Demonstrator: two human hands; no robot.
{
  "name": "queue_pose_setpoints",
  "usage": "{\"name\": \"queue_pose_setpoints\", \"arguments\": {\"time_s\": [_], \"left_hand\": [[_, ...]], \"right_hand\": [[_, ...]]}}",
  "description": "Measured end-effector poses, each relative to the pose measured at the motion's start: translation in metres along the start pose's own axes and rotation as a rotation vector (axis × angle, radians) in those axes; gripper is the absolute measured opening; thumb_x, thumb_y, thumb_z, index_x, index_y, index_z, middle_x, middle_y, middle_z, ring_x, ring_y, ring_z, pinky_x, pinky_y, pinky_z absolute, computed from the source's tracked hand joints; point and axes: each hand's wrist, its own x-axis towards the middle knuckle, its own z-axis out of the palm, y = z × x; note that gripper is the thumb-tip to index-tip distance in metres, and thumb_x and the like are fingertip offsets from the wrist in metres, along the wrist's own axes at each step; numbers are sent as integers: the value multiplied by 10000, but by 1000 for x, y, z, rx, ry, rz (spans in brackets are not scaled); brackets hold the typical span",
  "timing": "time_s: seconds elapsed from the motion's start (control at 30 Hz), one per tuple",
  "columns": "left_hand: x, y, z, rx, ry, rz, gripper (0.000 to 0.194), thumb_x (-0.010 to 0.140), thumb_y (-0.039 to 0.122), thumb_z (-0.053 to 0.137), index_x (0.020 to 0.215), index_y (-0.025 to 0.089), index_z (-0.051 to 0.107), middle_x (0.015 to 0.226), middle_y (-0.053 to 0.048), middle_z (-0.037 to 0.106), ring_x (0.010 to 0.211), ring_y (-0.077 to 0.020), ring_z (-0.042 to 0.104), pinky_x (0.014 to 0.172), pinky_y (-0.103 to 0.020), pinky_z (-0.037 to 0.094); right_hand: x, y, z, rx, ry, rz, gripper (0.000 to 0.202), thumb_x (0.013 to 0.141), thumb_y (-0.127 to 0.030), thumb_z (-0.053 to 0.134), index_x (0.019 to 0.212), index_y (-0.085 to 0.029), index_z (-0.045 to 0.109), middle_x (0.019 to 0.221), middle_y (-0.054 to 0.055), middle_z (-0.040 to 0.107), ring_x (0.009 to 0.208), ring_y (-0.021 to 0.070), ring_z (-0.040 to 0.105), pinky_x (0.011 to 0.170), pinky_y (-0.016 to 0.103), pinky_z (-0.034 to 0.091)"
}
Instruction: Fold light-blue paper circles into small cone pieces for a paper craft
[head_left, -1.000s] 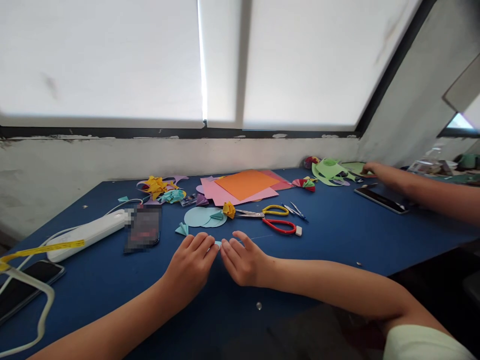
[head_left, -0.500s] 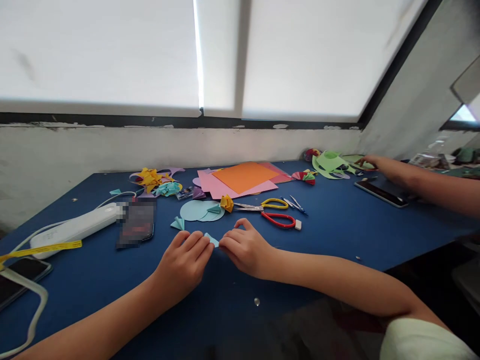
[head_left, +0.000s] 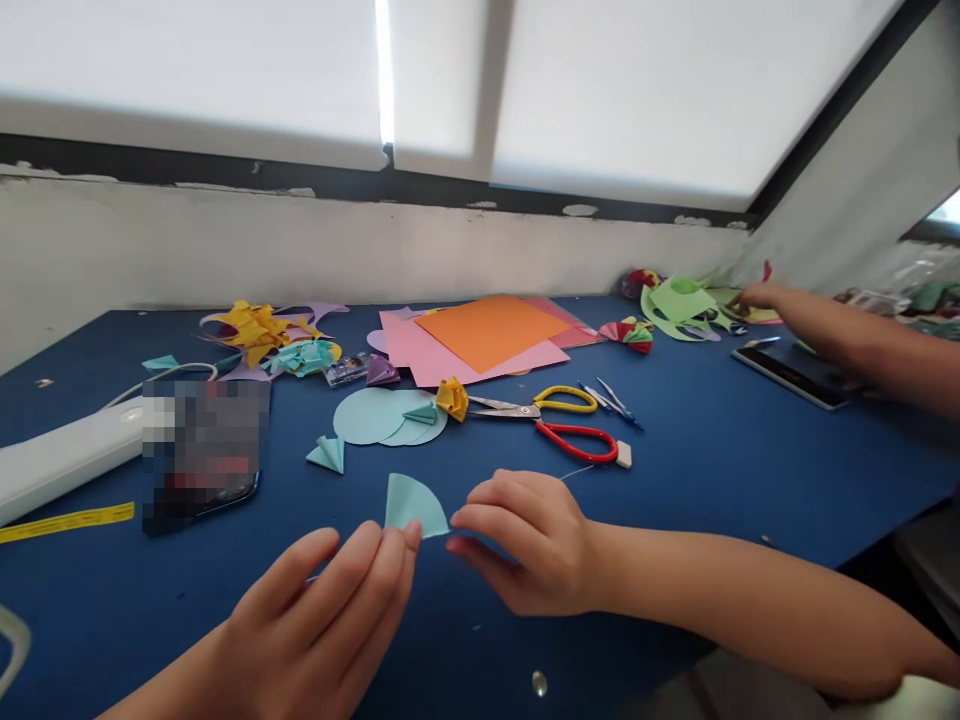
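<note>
A light blue folded paper wedge (head_left: 414,507) is held just above the blue table. My left hand (head_left: 330,610) pinches its lower edge, with fingertips over the front of the paper. The thumb and forefinger of my right hand (head_left: 529,540) close around its right corner. Behind my right hand a thin thread (head_left: 577,471) shows; where it leads is hidden. Beyond my hands lie a pleated blue paper piece (head_left: 328,454), flat blue paper circles (head_left: 366,415), a folded yellow paper piece (head_left: 452,399) and scissors (head_left: 536,411) with yellow and red handles.
Orange paper (head_left: 491,330) lies on pink sheets at the back. Paper scraps (head_left: 255,333), a power strip (head_left: 75,450) and a phone (head_left: 217,450) are at left. An eraser (head_left: 624,455) sits by the scissors. Another person's arm (head_left: 847,340) reaches in from the right.
The paper wedge now shows more of its face, fanned upward between my hands. My left hand has shifted down and left. The view has tilted and moved closer to the table.
</note>
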Motion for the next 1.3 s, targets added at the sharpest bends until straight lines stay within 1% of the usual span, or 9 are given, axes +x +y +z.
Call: {"name": "queue_pose_setpoints", "arguments": {"time_s": [0.17, 0.37, 0.53, 0.7, 0.83, 0.97, 1.07, 1.17, 1.3], "left_hand": [[2, -3, -1, 1, -50, 8, 397, 922, 76, 271, 985, 79, 663, 986, -104, 664, 902, -224, 565, 738, -378, 377], [3, -2, -1, 8, -38, 5, 409, 924, 87, 260, 975, 79, 667, 978, -98, 649, 885, -213, 561, 733, -366, 373], [1, -3, 2, 5, -48, -17, 386, 926, 78, 282, 984, 70, 663, 960, -93, 661, 887, -216, 571, 739, -364, 381], [-3, -7, 11, -18, -43, -41, 298, 923, 104, 378, 1019, 72, 659, 940, -85, 685, 891, -231, 584, 782, -386, 393], [-6, -9, 16, -94, -33, -35, 237, 896, 109, 457, 1018, 87, 659, 961, -85, 690, 925, -241, 584, 821, -397, 402], [-7, -7, 12, -160, -46, -55, 316, 922, 98, 362, 1047, 126, 651, 999, -75, 686, 957, -232, 580, 842, -397, 397], [-7, -4, 10, -196, -56, -54, 396, 927, 77, 274, 1032, 126, 653, 1029, -83, 675, 978, -243, 576, 842, -411, 392], [-7, -2, 11, -205, -46, -38, 400, 919, 66, 259, 1014, 91, 647, 1045, -111, 662, 1004, -265, 565, 842, -423, 394], [-6, 0, 14, -181, -28, 4, 369, 903, 51, 281, 995, 58, 638, 993, -124, 661, 967, -278, 565, 827, -426, 397]], "right_hand": [[-2, 7, 6, -64, 31, -62, 85, 843, -159, 561, 914, -114, 563, 747, 43, 606, 632, 114, 532, 576, 243, 443], [-5, 9, 13, -116, 42, -105, 109, 841, -206, 596, 903, -125, 554, 710, 23, 608, 590, 105, 516, 525, 244, 404], [-6, 12, 18, -122, 42, -127, 74, 829, -155, 597, 880, -122, 554, 706, 22, 610, 584, 107, 491, 507, 254, 371], [-8, 14, 20, -123, -6, -159, 103, 818, -145, 588, 913, -112, 569, 754, 26, 618, 586, 107, 482, 509, 261, 366], [-10, 15, 20, -124, -38, -178, 144, 818, -160, 579, 953, -109, 576, 780, 26, 620, 593, 106, 485, 508, 265, 364], [-10, 15, 19, -137, -35, -206, 131, 816, -170, 590, 934, -112, 588, 793, 25, 626, 598, 104, 480, 494, 263, 346], [-9, 16, 17, -144, -31, -230, 117, 816, -168, 590, 918, -113, 594, 802, 30, 626, 605, 104, 487, 493, 261, 345], [-9, 16, 17, -164, -28, -247, 92, 825, -170, 581, 903, -124, 596, 796, 26, 622, 608, 97, 495, 493, 255, 345], [-8, 15, 17, -170, -22, -244, 80, 836, -175, 570, 888, -124, 602, 769, 19, 625, 591, 95, 478, 483, 255, 340]]}}
